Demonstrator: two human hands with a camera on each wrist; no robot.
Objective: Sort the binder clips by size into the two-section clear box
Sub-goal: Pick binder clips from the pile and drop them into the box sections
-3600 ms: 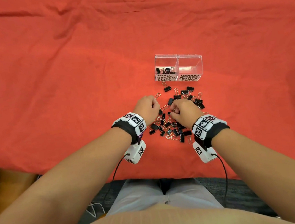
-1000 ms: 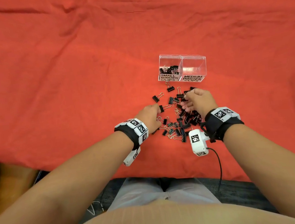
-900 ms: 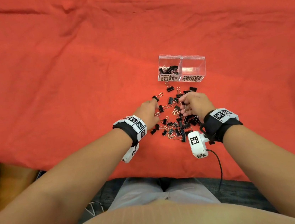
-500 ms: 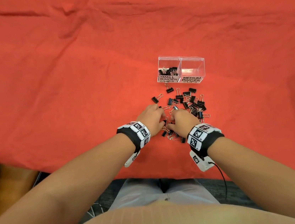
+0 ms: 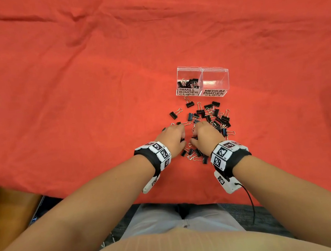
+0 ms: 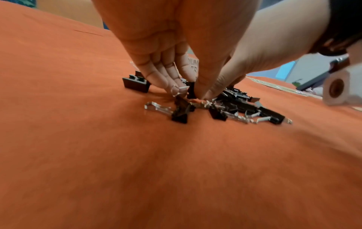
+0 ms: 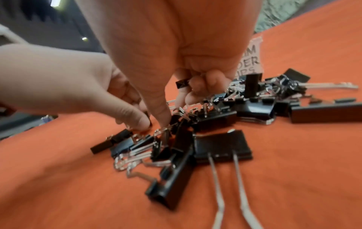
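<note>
A pile of black binder clips [image 5: 212,119] lies on the red cloth in front of the clear two-section box [image 5: 201,71]. Its left section, labelled SMALL, holds several small clips [image 5: 188,83]; I see nothing in the MEDIUM section [image 5: 215,81]. Both hands are down in the near part of the pile, side by side. My left hand [image 6: 192,94] pinches a small black clip [image 6: 191,90] between thumb and fingers. My right hand [image 7: 172,111] keeps a small clip [image 7: 181,84] tucked in its curled fingers while the thumb tip touches the pile.
Two stray clips [image 5: 174,113] [image 5: 189,103] lie apart between the pile and the box. A medium clip [image 7: 221,147] with long wire handles lies nearest the right wrist. The red cloth [image 5: 73,95] stretches wide to the left and back; its front edge is near my lap.
The right hand has drawn back from the far side of the pile to the near part, beside the left hand. The small section holds more clips than 3.6 s ago.
</note>
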